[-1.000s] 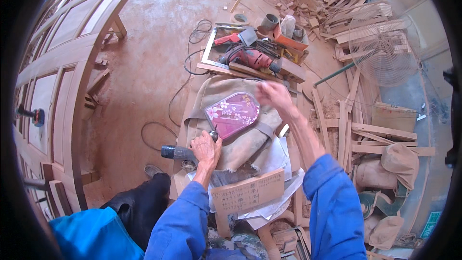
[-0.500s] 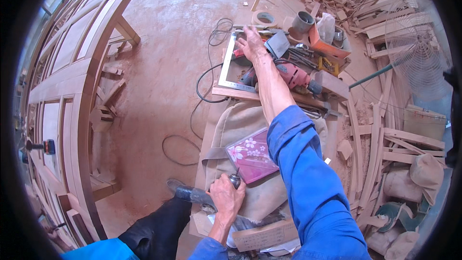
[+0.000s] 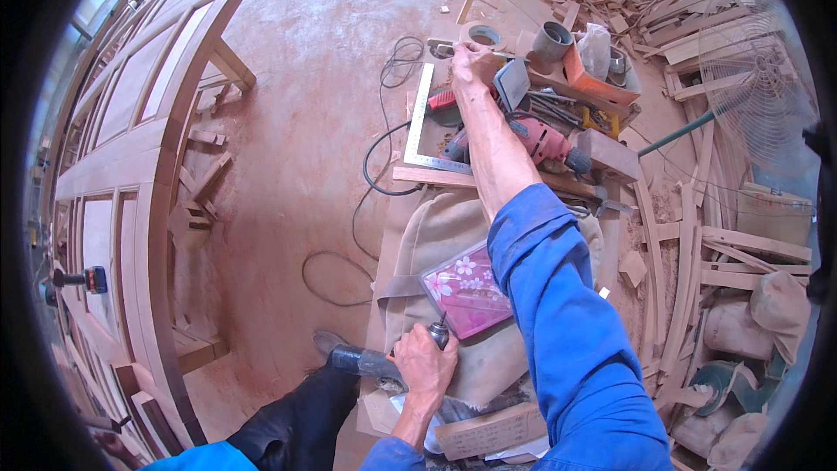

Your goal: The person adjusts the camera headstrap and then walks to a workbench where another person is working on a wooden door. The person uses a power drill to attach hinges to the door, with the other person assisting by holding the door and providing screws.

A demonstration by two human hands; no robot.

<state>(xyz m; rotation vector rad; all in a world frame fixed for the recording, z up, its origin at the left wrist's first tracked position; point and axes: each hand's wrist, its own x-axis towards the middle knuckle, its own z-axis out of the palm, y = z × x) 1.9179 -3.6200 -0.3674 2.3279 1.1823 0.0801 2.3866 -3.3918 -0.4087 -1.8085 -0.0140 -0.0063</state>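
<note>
My left hand [image 3: 425, 365] is wrapped round the front of a drill [image 3: 366, 363], whose metal chuck [image 3: 438, 332] and thin bit stick out past my fingers. Just beyond the bit lies a pink case [image 3: 468, 290] with white flowers, on a beige cloth [image 3: 436, 227]. My right arm stretches across the bench to the far end. There my right hand [image 3: 473, 71] has its fingers bent together among the tools; what they grip is hidden. Near it are a metal square [image 3: 420, 126], a red-handled tool [image 3: 442, 99], a grey flat-faced tool [image 3: 511, 85] and a red power drill [image 3: 542, 141].
A tape roll [image 3: 482, 35], a grey cup [image 3: 552, 39] and an orange box [image 3: 600, 77] stand at the bench's far end. A black cable [image 3: 336, 301] loops over the floor. Wooden frames [image 3: 148, 166] line the left; a fan [image 3: 757, 78] and wood offcuts [image 3: 697, 253] fill the right.
My right hand has gone from spread fingers over the metal square to bent-together fingers slightly farther right. The square's top end is now uncovered. My left hand still holds the drill.
</note>
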